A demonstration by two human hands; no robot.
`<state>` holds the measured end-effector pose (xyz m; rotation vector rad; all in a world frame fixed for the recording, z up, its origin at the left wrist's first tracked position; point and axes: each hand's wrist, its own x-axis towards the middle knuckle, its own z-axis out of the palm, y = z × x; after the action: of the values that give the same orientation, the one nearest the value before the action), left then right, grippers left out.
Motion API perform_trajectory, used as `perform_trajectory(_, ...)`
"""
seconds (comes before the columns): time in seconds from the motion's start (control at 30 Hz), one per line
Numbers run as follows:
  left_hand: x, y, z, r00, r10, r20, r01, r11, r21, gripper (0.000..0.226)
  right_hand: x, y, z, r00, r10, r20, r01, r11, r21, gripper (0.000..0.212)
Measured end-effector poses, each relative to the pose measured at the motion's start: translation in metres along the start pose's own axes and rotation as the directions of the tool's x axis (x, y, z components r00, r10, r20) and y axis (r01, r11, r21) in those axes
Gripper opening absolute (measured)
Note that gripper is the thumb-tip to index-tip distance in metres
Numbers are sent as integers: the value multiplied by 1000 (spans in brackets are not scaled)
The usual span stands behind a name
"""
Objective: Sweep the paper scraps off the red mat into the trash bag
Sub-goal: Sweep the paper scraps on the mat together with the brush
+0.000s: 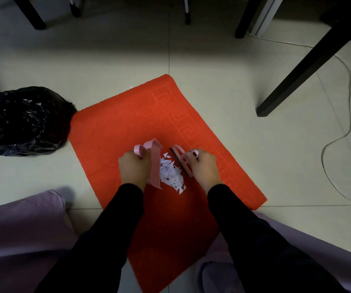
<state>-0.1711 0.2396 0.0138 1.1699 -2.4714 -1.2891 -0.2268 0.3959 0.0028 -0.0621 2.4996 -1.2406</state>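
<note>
A red mat (117, 123) lies on the tiled floor. In its middle sits a pile of white paper scraps (171, 174). My left hand (133, 168) grips a pink dustpan (155, 163) by its handle, with the pan's edge set against the left side of the pile. My right hand (205, 166) grips a small pink brush (184, 161) that stands on the right side of the pile. A black trash bag (24, 120) sits on the floor just off the mat's left corner.
Dark furniture legs (303, 77) stand to the right and along the back. A thin cable (348, 115) trails over the floor at right. My purple-clad knees (22, 225) frame the mat's near end. A tiny scrap (131, 87) lies by the mat's far edge.
</note>
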Motion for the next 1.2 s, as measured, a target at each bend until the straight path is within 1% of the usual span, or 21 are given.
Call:
perform_trajectory(0.2,-13,6,18,1000,-10,20,11,1000,-26,44,-3,13,-14,997,61,-42,-58,994,88,19)
perform_trajectory(0.37,-21,15,29,999,-18,44,20,999,-51,39,-1,29,-36,974,166,-158,-140,977,159,20)
perform_trajectory(0.5,-23,17,43,997,-34,71,40,995,-88,40,3,51,-47,937,221,-271,-186,971,151,23)
perform_trajectory(0.6,-28,18,56,995,-11,99,20,996,-84,42,3,67,-51,912,240,-333,-217,971,105,30)
perform_trajectory(0.7,-32,21,65,992,22,122,-11,996,-86,38,2,78,-46,920,216,-327,-223,975,17,39)
perform_trajectory(0.77,-34,21,68,990,21,140,-9,997,-81,34,2,81,-38,933,204,-298,-221,975,-25,44)
perform_trajectory(0.87,-33,19,69,990,17,139,-7,997,-74,38,2,80,-24,953,212,-217,-226,973,-41,39)
perform_trajectory(0.97,-30,14,68,993,14,121,-6,998,-65,42,1,70,-17,971,164,-176,-179,982,-68,32)
perform_trajectory(1.03,-28,12,66,993,-18,114,28,996,-85,41,-1,63,-16,981,145,-129,-157,984,-89,32)
perform_trajectory(1.1,-27,10,65,993,-22,112,32,996,-84,38,-4,59,-19,984,143,-102,-150,986,-71,32)
perform_trajectory(1.2,-27,11,61,994,-4,111,11,998,-63,39,-4,60,-29,975,163,-148,-163,987,12,30)
